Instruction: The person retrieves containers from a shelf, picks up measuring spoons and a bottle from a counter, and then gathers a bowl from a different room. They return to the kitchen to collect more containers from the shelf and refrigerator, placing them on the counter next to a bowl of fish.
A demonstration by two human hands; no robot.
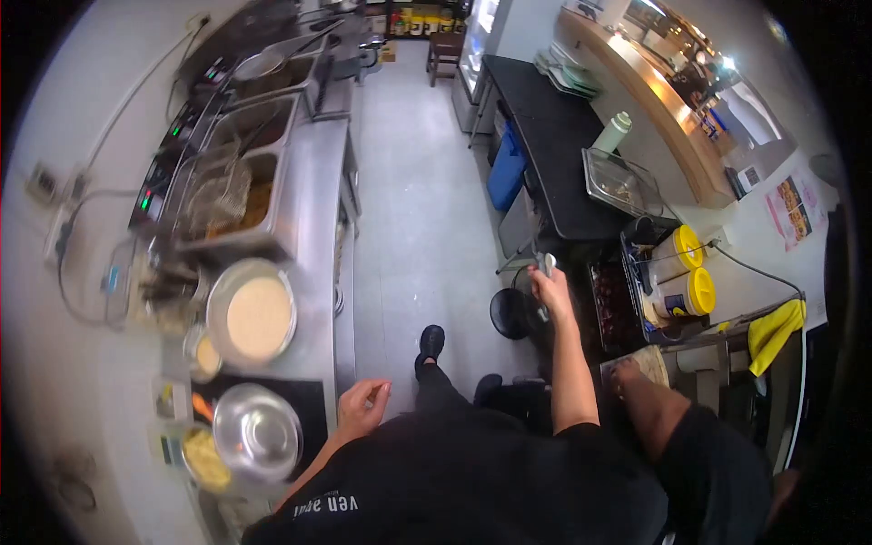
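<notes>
Kitchen aisle, seen from above: our right hand (550, 292), stretched towards 1 o'clock, is clenched around a slim metal utensil (545, 264) held upright over the dark gap below the black counter (554, 136); its kind we cannot tell; our left hand (363, 406), at 7 o'clock, holds nothing, fingers loosely curled beside the steel worktop (318, 182); on it a bowl of pale batter (259, 316) sits just below the fryer basket (221, 195), probably for quick dipping; an upturned steel bowl (258, 433) lies at 8 o'clock; two yellow-lidded tubs (688, 292) stand in a wire rack at 3 o'clock, kept upright within reach; another forearm (640, 391) reaches down nearby, whose we cannot tell; sleeve lettering (325, 505) shows only "ven".
</notes>
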